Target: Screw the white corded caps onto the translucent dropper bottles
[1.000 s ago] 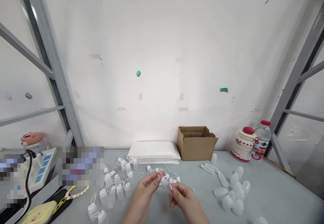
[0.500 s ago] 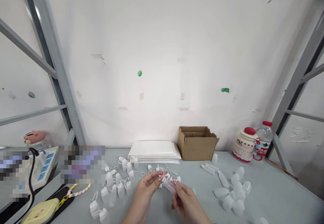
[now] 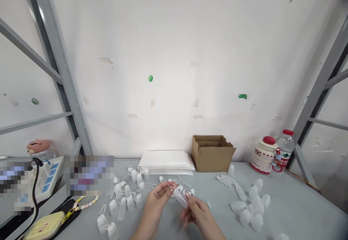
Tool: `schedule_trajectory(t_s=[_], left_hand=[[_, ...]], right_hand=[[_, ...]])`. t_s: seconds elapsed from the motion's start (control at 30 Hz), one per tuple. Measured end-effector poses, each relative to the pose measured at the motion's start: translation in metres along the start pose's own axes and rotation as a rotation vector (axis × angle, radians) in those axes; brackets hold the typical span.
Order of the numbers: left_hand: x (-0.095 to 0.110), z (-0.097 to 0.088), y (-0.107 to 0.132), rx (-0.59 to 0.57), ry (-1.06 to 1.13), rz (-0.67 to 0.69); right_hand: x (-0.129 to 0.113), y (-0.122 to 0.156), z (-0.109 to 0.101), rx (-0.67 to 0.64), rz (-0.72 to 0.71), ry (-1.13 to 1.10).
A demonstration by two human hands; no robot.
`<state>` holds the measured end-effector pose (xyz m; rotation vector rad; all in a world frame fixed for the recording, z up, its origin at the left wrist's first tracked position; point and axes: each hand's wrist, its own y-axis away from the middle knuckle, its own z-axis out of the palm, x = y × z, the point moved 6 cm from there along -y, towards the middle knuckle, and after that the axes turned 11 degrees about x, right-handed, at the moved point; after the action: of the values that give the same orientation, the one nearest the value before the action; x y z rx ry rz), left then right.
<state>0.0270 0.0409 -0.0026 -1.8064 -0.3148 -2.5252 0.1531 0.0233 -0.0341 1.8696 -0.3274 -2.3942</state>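
A small translucent plastic bottle (image 3: 179, 198) lies tilted between my two hands, just above the table. My right hand (image 3: 199, 211) is closed, pinching the bottle's lower body with thumb and forefinger. At its neck end, the thumb and fingers of my left hand (image 3: 160, 200) are pressed together. A thin white bit shows at those fingertips; the rest of it is hidden. White caps with cords (image 3: 187, 191) lie right behind my hands. To the left stand several small bottles with looped cords (image 3: 130, 203). Uncapped bottles (image 3: 255, 205) lie in a loose pile on the right.
A stack of white flat packs (image 3: 164, 160) and an open cardboard box (image 3: 213, 160) stand against the wall. A decorated jar (image 3: 262, 156) and a red-capped bottle (image 3: 286, 144) are at the back right. A power strip (image 3: 51, 178) and a yellow case (image 3: 45, 225) lie at the left.
My right hand's lower fingers have shifted slightly, and the bottle has turned a little in my grip. Both hands stay in nearly the same place.
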Motion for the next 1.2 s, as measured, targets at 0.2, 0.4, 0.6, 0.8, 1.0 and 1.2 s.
schedule_trajectory(t_s=[0.2,0.4,0.6,0.8,1.0,1.2], left_hand=[[0.001,0.0,-0.001,-0.021,-0.016,0.01],[0.003,0.002,0.001,-0.041,0.004,0.015],[0.004,0.002,0.002,-0.027,-0.039,0.021],[0.006,0.006,0.002,-0.073,-0.038,0.058],[0.003,0.003,-0.002,-0.026,-0.056,0.073],[0.002,0.003,0.001,-0.055,-0.063,0.014]], right_hand=[[-0.003,-0.003,-0.004,0.047,-0.102,-0.016],[0.01,-0.002,0.001,-0.042,0.056,0.013],[-0.003,-0.001,-0.004,0.082,-0.186,0.002],[0.013,0.001,0.007,-0.096,0.12,-0.031],[-0.003,0.003,-0.002,0.045,-0.059,0.019],[-0.007,0.004,0.002,-0.038,-0.065,0.047]])
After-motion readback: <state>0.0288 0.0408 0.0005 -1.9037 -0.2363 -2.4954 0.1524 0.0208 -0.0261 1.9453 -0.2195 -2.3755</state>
